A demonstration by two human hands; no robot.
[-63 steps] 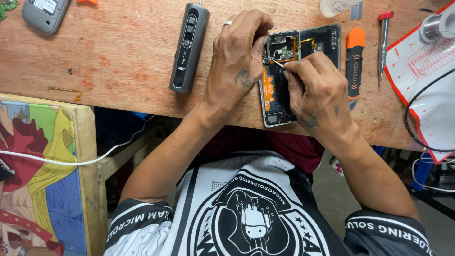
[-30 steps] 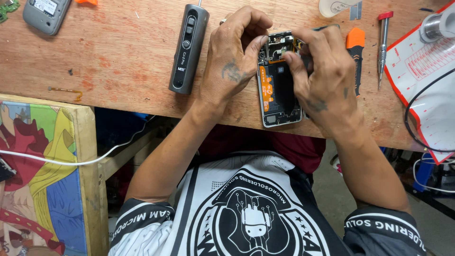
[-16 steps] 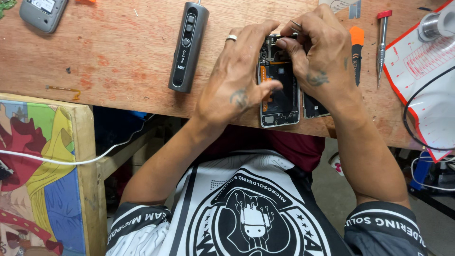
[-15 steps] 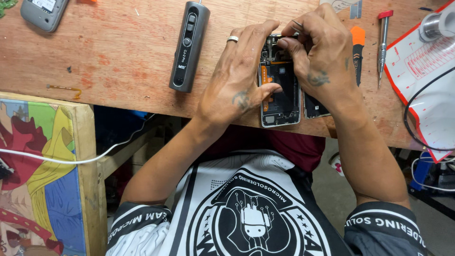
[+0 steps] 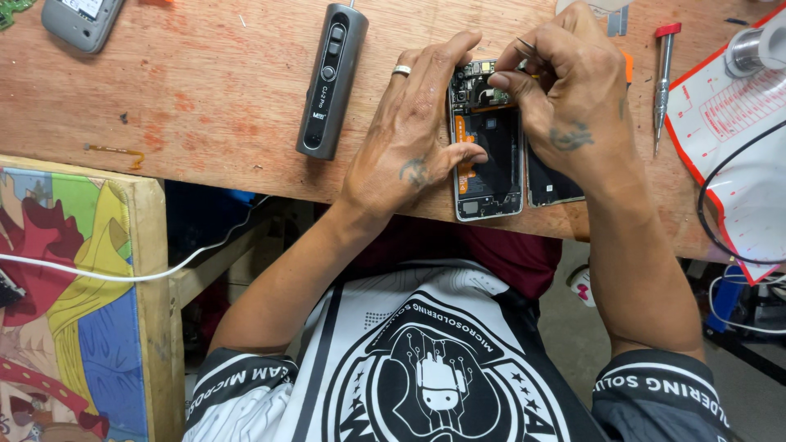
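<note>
**On the desk: two hands at an opened phone**

Head view: the opened phone [image 5: 488,155] lies near the desk [image 5: 205,90] front edge. The left hand [image 5: 413,139] steadies its left side, fingers spread, thumb on the inside. The right hand [image 5: 569,98] pinches thin tweezers [image 5: 526,49] over the phone's top. Left of the phone lies a dark grey handheld tool [image 5: 332,78]; right of it, a screwdriver [image 5: 661,78].
</note>
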